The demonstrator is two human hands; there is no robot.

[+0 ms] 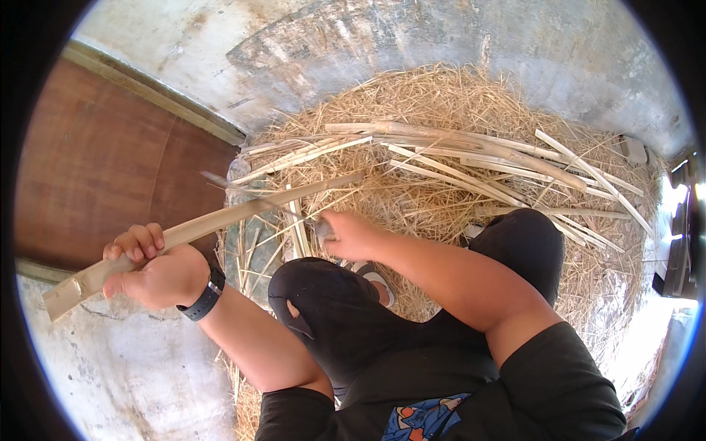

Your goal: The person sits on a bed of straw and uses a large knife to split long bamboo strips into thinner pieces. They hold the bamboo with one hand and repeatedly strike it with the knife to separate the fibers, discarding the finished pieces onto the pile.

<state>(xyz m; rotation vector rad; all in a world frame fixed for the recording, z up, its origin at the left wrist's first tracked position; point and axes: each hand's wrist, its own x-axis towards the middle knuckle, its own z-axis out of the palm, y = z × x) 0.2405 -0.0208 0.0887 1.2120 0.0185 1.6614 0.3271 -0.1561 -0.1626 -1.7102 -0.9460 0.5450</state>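
Note:
My left hand (pixel 151 268) is wrapped round a split bamboo piece (pixel 228 214) near its left end. The piece slants up to the right, and its far end reaches over the straw. My right hand (pixel 349 234) is closed on a knife (pixel 283 208), whose long thin blade is blurred by motion. That blade points left and crosses the bamboo about midway; whether it touches or cuts in, I cannot tell. Most of the knife's handle is hidden in my fingers.
Loose straw (pixel 434 95) covers the floor, with several split bamboo strips (pixel 478 184) and a thicker bamboo pole (pixel 507 152) lying across it. A brown wooden door panel (pixel 110 162) stands at the left. A stained grey wall (pixel 368 37) rises behind. My bent knees (pixel 518 242) are close below.

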